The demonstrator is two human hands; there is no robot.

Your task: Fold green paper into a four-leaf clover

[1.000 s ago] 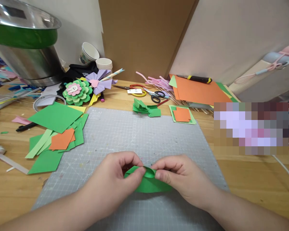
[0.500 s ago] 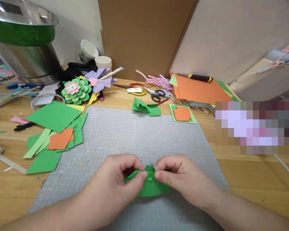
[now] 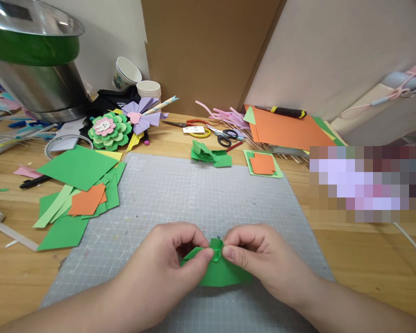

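Between my two hands is a piece of green paper (image 3: 225, 275), held low over the near part of the grey cutting mat (image 3: 166, 194). A small folded or curled flap stands up at its top edge, between my fingertips. My left hand (image 3: 180, 259) pinches the paper at the left of this flap with thumb and forefinger. On the other side my right hand (image 3: 260, 254) pinches it the same way. Part of the paper is hidden behind my fingers. Beyond the hands, a crumpled bundle of green paper strips (image 3: 210, 155) lies at the mat's far edge.
Green and orange paper pieces (image 3: 78, 169) lie in a pile at left. Small paper squares (image 3: 262, 164) sit at the mat's far right corner. Scissors (image 3: 225, 138), a paper flower (image 3: 110, 132), orange sheets (image 3: 287, 127) and a cutter knife (image 3: 288, 112) line the back.
Both hands keep their pinch in almost the same place. The green paper's lower edge has shifted slightly down and to the right, and the flap shows a little wider.
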